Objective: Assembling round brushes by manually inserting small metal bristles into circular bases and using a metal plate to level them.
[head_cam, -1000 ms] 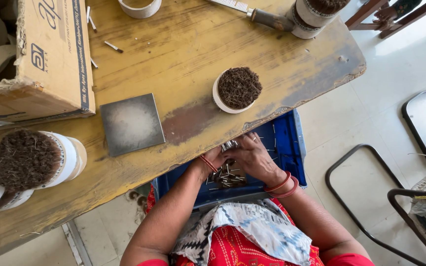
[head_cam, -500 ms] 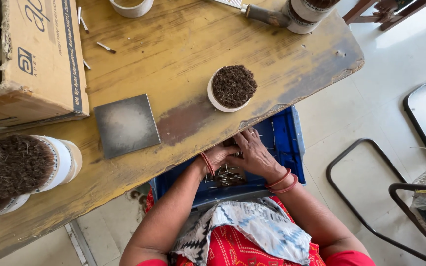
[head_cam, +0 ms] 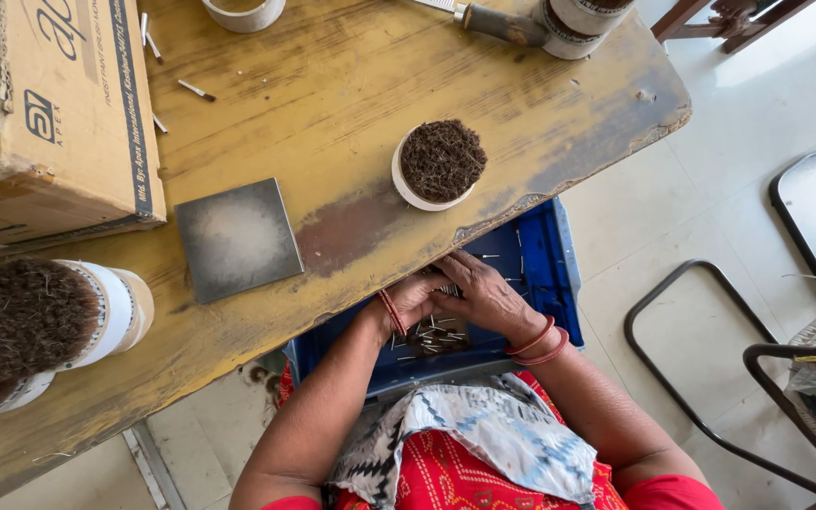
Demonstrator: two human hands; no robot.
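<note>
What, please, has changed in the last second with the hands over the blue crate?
Little: both hands, left hand and right hand, keep working together over the small metal pins in the blue crate. Nothing visibly picked up or released. The bowl and grey tile stayed put.

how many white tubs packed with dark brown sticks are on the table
3 show clearly: one upright tub above the hands, one lying at the left edge, one at the top. More may be hidden.

Worn wooden table (head_cam: 351, 85), matt yellow finish scuffed to bare brown at edge. Blue plastic crate (head_cam: 540, 255) holding thin shiny metal pins (head_cam: 432, 335); dull grey metal plate (head_cam: 238, 238), rough corrugated cardboard box (head_cam: 68, 113). Coarse brown fibre in smooth white cup (head_cam: 438, 165).
</note>
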